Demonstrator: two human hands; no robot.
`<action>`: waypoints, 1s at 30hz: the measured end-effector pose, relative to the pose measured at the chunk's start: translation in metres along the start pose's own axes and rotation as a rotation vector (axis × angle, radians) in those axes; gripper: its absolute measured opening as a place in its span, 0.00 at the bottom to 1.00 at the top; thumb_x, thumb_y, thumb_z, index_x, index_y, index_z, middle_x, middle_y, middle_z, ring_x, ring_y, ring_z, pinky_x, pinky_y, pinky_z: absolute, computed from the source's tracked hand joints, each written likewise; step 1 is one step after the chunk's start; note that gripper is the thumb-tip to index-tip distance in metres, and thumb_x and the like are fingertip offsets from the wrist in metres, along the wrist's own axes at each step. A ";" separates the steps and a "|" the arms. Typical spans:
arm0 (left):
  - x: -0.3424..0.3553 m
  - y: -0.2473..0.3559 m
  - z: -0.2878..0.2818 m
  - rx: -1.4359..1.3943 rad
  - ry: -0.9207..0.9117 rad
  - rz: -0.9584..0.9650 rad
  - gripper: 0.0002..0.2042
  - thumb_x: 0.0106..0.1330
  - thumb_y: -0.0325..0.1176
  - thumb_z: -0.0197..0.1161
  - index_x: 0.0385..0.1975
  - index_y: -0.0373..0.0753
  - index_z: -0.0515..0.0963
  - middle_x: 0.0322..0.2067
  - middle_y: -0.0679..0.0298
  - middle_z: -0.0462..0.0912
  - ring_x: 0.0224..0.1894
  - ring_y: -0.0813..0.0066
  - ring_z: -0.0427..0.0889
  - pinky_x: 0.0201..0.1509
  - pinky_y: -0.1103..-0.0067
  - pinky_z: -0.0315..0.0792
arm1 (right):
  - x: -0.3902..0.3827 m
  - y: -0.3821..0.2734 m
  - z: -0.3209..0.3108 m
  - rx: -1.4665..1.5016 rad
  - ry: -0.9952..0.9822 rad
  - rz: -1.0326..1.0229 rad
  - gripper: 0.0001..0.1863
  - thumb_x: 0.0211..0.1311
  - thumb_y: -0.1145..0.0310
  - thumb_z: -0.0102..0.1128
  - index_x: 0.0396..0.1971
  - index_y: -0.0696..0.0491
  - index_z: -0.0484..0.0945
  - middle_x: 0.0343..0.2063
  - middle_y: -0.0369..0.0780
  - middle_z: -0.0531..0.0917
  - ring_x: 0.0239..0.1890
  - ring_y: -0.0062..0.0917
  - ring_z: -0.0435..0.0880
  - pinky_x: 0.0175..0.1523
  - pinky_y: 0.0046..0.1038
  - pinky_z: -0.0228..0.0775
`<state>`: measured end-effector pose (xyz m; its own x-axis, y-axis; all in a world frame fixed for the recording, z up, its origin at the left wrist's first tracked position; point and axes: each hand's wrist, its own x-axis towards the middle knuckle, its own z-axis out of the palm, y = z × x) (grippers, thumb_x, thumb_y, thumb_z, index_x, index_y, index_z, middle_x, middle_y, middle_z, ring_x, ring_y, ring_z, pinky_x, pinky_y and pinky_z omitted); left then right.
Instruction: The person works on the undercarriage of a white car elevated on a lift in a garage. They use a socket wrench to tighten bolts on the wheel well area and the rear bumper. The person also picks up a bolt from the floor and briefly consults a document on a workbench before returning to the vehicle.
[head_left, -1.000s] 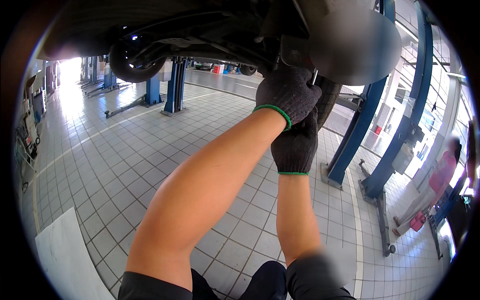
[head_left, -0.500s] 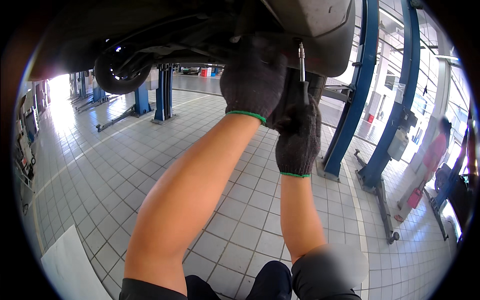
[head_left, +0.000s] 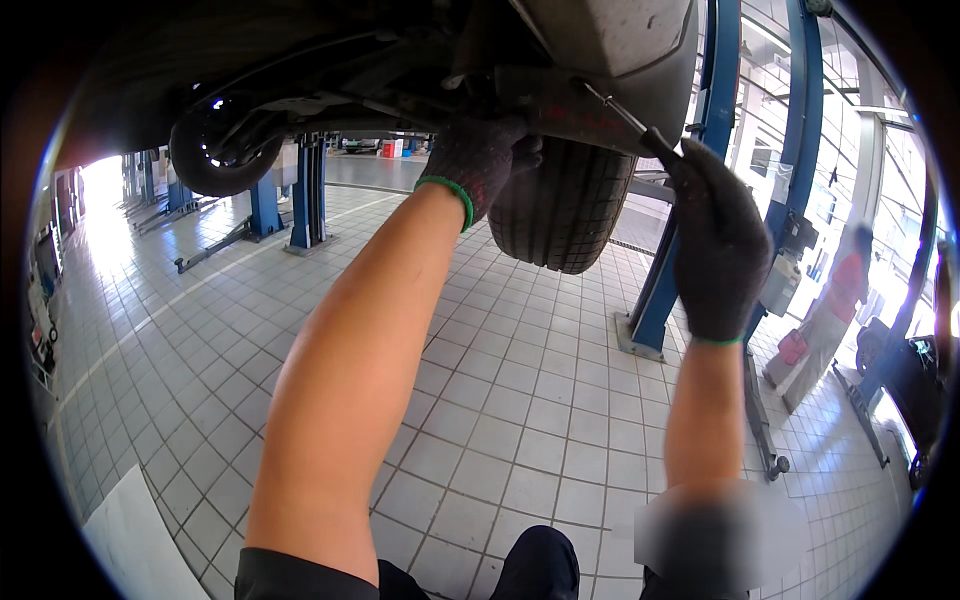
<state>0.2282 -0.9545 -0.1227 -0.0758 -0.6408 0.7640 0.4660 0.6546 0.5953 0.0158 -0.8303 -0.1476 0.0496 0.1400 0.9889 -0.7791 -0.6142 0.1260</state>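
Steel and slim, the long-shafted screwdriver (head_left: 622, 112) is angling up from the closed fist of the dark-gloved right hand (head_left: 715, 245) to the grey underbody panel (head_left: 610, 40); it looks stiff and light, best gripped at its hidden handle. Left of that grip, the gloved left hand (head_left: 478, 160) is pressing on dark chassis parts, fingers curled, contents unclear. Below hangs a black tyre (head_left: 560, 215); a blue lift post (head_left: 715, 70) is crowding the right side.

A pale tiled floor (head_left: 500, 400) carries blue lift posts (head_left: 305, 190), a long lift arm (head_left: 760, 410) lying flat, and a white sheet (head_left: 140, 540) at lower left.
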 end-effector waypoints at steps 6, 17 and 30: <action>0.010 -0.011 -0.012 0.151 -0.010 0.045 0.15 0.70 0.34 0.64 0.54 0.37 0.79 0.42 0.61 0.84 0.37 0.73 0.85 0.43 0.73 0.82 | 0.051 -0.008 -0.029 -0.270 -0.235 -0.105 0.11 0.71 0.65 0.67 0.49 0.49 0.88 0.38 0.42 0.91 0.41 0.29 0.91 0.46 0.29 0.82; -0.002 0.003 -0.003 0.202 0.078 0.018 0.14 0.69 0.33 0.63 0.51 0.35 0.79 0.37 0.61 0.85 0.34 0.72 0.85 0.42 0.75 0.81 | 0.073 -0.034 -0.024 -0.382 -0.273 -0.423 0.08 0.69 0.64 0.66 0.40 0.50 0.89 0.33 0.44 0.90 0.34 0.36 0.91 0.41 0.33 0.84; -0.008 0.000 0.005 0.353 0.223 0.097 0.15 0.68 0.37 0.68 0.51 0.40 0.82 0.40 0.57 0.86 0.36 0.64 0.87 0.43 0.70 0.83 | 0.115 -0.018 -0.037 -0.441 -0.449 -0.544 0.09 0.73 0.67 0.64 0.46 0.50 0.88 0.38 0.40 0.91 0.37 0.30 0.92 0.46 0.29 0.85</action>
<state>0.2247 -0.9473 -0.1274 0.1643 -0.6155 0.7708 0.1285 0.7881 0.6019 0.0125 -0.7740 -0.0396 0.6618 -0.0506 0.7480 -0.7431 -0.1767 0.6454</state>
